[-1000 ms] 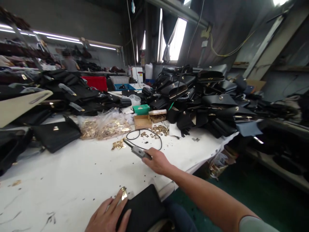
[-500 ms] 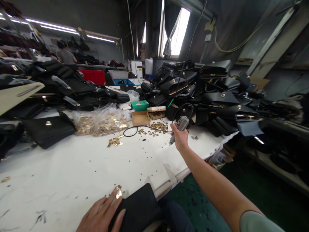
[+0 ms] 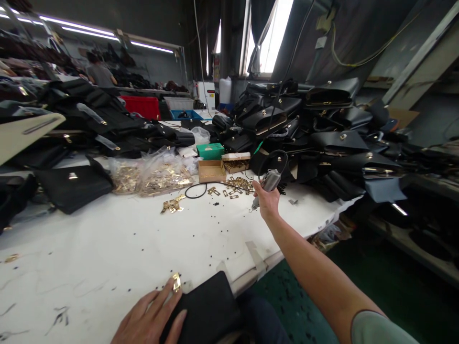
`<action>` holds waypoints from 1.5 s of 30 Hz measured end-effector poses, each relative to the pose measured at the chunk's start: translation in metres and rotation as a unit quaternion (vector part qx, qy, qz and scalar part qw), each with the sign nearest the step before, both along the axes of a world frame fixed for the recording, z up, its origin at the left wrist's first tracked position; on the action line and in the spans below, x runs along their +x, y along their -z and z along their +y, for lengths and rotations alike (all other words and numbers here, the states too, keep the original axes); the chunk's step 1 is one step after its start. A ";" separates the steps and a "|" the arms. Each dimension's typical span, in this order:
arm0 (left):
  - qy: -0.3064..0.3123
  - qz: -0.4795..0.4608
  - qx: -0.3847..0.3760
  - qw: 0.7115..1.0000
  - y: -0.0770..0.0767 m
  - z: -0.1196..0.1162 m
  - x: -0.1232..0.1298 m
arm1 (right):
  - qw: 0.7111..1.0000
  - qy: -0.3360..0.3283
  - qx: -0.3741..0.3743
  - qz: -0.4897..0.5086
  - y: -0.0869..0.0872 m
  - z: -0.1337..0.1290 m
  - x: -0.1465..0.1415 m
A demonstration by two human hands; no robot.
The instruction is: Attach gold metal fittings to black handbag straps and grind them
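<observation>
My right hand [image 3: 268, 203] is wrapped round a grey electric screwdriver [image 3: 271, 179], its tip pointing down just above the white table [image 3: 172, 239]. A dark cord runs from the tool. At the bottom, my left hand [image 3: 148, 315] grips a black leather bag [image 3: 211, 301] at the table's near edge. The fingertips are by a gold metal plate [image 3: 176, 283] at the bag's edge; the thumb lies along the leather. Beyond the screwdriver tip, to the left, lie loose gold frame-shaped plates [image 3: 238, 185]. The underside of the bag is hidden.
Clear plastic bags of gold fittings [image 3: 165, 174], an open cardboard box [image 3: 212, 172] and a green box [image 3: 210, 151] stand mid-table. Black bags [image 3: 272, 117] are piled at the back and right. A small gold heap [image 3: 172, 205] lies nearer. A person [image 3: 101, 71] stands far left.
The view has shifted slightly, moving the background a little rightward on the right side. Both hands keep their grips; the screwdriver has barely moved.
</observation>
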State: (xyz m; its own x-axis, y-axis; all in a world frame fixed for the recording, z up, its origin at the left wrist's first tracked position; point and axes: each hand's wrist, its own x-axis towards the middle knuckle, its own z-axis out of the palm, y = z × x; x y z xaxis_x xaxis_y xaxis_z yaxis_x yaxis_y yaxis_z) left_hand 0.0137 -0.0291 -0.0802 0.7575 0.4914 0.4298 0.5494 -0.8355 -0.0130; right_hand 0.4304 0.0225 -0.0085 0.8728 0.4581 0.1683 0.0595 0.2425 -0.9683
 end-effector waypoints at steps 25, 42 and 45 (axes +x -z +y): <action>-0.105 -0.005 -0.159 0.982 -0.059 -0.035 0.021 | 0.931 -0.329 0.026 0.157 -0.036 -0.028 -0.171; -0.126 -0.010 -0.211 0.969 -0.063 -0.039 0.023 | 0.901 -0.361 0.011 0.239 -0.032 -0.051 -0.235; -0.127 -0.006 -0.205 0.971 -0.059 -0.038 0.022 | 0.904 -0.356 0.015 0.239 -0.031 -0.051 -0.238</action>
State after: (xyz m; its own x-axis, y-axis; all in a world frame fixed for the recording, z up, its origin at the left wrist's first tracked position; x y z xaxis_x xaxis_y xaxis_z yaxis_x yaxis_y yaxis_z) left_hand 0.0361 -0.0675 -0.0209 0.5863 0.7927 0.1671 0.7361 -0.6074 0.2986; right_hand 0.1926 -0.0286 0.0221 0.3360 0.9332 -0.1273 -0.5445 0.0822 -0.8347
